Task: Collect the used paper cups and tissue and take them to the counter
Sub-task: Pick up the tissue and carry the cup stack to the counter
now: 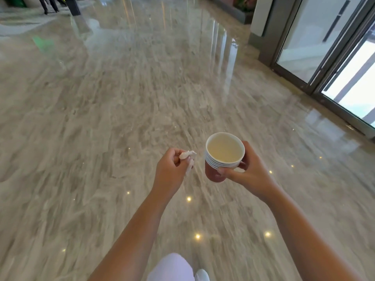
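One camera sits on the person's head. It looks forward and down over a wide stretch of floor (105, 122).

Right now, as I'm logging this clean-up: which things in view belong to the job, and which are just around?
Job: stack of paper cups, held by the right hand; crumpled tissue, pinched in the left hand.
Just around: marble floor; glass doors; planter by the wall.

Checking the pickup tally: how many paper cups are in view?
5, going by the visible rims, all nested in one stack gripped by the right hand. Blur and fingers may hide more. The left hand holds only the tissue.
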A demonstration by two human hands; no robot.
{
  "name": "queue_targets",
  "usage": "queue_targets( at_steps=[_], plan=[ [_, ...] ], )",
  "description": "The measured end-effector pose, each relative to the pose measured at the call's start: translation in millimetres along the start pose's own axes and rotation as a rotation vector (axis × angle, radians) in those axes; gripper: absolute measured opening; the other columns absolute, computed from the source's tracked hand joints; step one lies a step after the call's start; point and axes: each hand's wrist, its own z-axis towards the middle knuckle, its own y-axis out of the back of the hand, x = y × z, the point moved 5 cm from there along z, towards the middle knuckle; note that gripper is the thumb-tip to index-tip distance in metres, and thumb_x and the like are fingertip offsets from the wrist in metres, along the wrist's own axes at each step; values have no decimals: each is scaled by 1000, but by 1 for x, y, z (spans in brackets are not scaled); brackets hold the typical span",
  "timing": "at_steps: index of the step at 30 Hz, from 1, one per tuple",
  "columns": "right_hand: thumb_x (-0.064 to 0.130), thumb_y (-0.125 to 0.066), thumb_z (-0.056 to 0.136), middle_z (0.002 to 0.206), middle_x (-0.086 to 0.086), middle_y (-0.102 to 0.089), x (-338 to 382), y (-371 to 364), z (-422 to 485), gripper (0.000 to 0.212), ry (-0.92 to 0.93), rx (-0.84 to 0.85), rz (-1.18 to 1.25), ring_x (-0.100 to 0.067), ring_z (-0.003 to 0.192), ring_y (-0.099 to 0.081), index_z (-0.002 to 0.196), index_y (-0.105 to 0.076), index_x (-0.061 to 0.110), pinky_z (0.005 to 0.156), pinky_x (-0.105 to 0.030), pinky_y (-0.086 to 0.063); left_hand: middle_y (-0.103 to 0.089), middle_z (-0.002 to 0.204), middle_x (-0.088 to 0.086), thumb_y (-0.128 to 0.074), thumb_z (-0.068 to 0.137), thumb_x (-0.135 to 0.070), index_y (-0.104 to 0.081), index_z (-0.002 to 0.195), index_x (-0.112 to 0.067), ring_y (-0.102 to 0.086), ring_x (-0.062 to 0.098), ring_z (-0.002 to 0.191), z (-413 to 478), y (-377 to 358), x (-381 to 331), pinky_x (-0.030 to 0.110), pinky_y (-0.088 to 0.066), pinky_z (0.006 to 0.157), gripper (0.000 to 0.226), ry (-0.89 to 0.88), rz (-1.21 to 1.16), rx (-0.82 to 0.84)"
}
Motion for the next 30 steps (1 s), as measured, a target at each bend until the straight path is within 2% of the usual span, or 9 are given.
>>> queue_targets(
  at_steps=[2,6,9,17,20,21,24,25,30],
  plan=[
    [35,-83,58,102,22,-62,-9,2,47,60,6,17,-19,-1,100,-60,106,-49,46,82,-23,-48,-72,77,-4,-57,86,-22,-57,83,-27,-68,13,76,47,-5,2,22,-50,62,6,7,8,-9],
    [33,-80,58,100,28,-61,-27,7,145,57,19,-3,-34,3,96,-60,104,-49,46,78,-13,-48,-72,80,3,-58,86,-20,-56,82,-28,-67,28,81,148,-19,7,38,-52,68,9,34,13,2],
    [25,-84,61,100,29,-61,-40,12,225,58,29,-13,-39,4,96,-59,104,-49,45,78,-9,-46,-72,82,2,-58,86,-22,-57,83,-28,-67,27,82,233,-26,9,42,-53,71,7,19,19,8],
    [41,-81,55,102,29,-61,-59,28,457,61,8,-98,-49,3,100,-59,106,-48,49,79,-11,-47,-71,81,5,-59,85,-23,-56,82,-28,-67,26,80,474,-35,1,38,-54,69,6,17,14,50],
    [47,-79,52,104,28,-60,-67,32,529,60,-6,-93,-62,3,100,-59,103,-47,57,79,-11,-47,-71,75,-3,-60,85,-25,-57,83,-27,-68,14,74,548,-42,-5,20,-51,61,4,5,29,52],
    [47,-78,52,104,29,-60,-69,36,552,61,-9,-97,-69,3,100,-59,103,-46,57,79,-10,-46,-71,76,-3,-60,85,-25,-57,84,-26,-68,14,75,571,-46,-7,19,-51,61,3,7,34,57],
    [46,-78,53,103,29,-61,-82,50,627,62,-7,-114,-51,4,99,-59,106,-47,50,79,-10,-46,-71,79,-1,-60,85,-25,-57,82,-26,-68,23,79,646,-61,-11,36,-55,70,4,18,15,85],
    [45,-79,53,102,29,-61,-86,54,653,62,-10,-110,-48,4,99,-59,106,-47,48,79,-10,-46,-71,79,-2,-59,86,-24,-57,83,-26,-68,22,78,672,-66,-11,38,-54,71,5,22,14,89],
    [35,-83,59,103,31,-59,-115,85,782,61,8,-83,-51,6,100,-58,106,-47,48,79,-8,-45,-71,81,-3,-59,86,-27,-56,82,-29,-69,9,74,805,-97,-19,30,-53,67,6,2,12,90]
  ],
)
